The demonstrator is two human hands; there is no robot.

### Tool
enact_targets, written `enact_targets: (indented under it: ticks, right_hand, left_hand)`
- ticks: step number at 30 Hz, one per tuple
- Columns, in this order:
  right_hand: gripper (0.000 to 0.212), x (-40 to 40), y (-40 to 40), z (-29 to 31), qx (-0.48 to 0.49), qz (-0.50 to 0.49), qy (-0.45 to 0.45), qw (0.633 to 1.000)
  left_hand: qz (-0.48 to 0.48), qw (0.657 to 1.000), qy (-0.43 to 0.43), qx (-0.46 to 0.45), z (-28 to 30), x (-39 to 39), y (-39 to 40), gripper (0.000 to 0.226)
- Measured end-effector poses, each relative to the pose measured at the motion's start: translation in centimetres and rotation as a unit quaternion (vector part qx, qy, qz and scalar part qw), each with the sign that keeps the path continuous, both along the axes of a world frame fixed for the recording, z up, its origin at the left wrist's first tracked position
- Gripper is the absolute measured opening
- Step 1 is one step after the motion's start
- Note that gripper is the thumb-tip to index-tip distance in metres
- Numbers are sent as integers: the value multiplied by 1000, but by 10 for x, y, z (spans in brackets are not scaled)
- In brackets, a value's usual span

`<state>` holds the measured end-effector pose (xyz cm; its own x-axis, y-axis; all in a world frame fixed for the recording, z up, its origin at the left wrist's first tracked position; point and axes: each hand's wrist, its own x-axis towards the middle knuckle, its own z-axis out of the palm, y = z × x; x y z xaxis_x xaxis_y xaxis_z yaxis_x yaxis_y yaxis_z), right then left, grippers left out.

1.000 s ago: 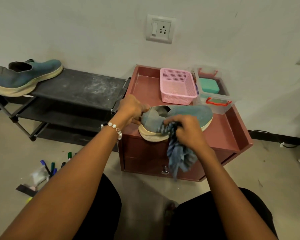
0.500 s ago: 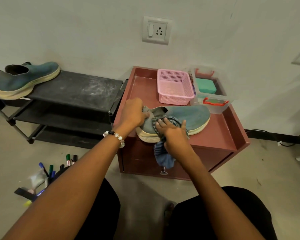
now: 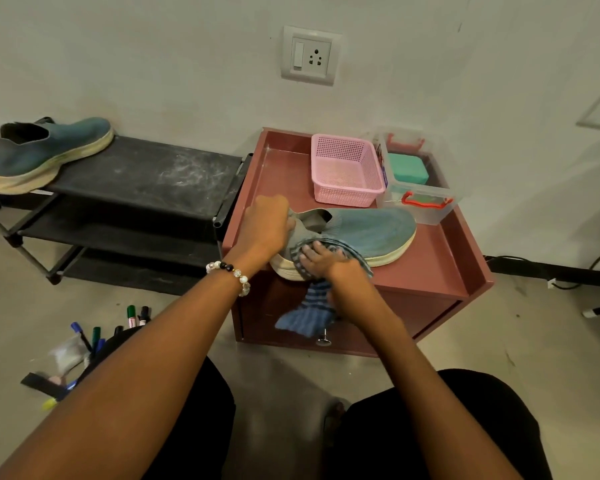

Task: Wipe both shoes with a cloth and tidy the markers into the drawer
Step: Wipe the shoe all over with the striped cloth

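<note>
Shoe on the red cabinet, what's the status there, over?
Left hand grips shoe at heel. Right hand presses cloth on its side. Other shoe waits on rack. Markers on floor. Nothing blocking.

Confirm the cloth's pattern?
Blue with darker blue stripes; the cloth shows best in the head view, hanging below the right hand.

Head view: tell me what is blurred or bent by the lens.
Head view: left hand on the shoe looks motion-smeared; right hand pressing the cloth is sharper; markers look soft; the wall socket leans from wide-angle bending.
</note>
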<state>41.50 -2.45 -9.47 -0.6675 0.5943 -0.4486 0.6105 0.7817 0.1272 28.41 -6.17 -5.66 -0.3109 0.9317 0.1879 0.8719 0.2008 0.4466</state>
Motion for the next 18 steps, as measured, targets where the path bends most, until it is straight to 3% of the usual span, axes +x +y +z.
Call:
enact_targets:
  ticks: [3, 5, 7, 11, 14, 18]
  right_hand:
    - [65, 36, 8, -2, 64, -112, 114, 985]
    - [47, 44, 1, -3, 124, -177, 138, 967]
    - [42, 33, -11, -5, 125, -198, 163, 958]
    - [66, -3, -43, -2, 46, -110, 251, 961]
    - [77, -10, -44, 7, 13, -53, 203, 978]
    - [58, 22, -33, 12, -24, -74, 283, 956]
  left_hand:
    - [0, 1000, 2, -1, 1, 0, 1, 17]
    - [1, 1000, 9, -2, 1, 0, 0, 17]
    - [7, 1000, 20, -1, 0, 2, 0, 17]
    - [16, 1000, 24, 4, -5, 6, 3, 19]
    - [15, 1000, 25, 3, -6, 5, 4, 24]
    - [12, 998, 54, -2, -5, 3, 2, 22]
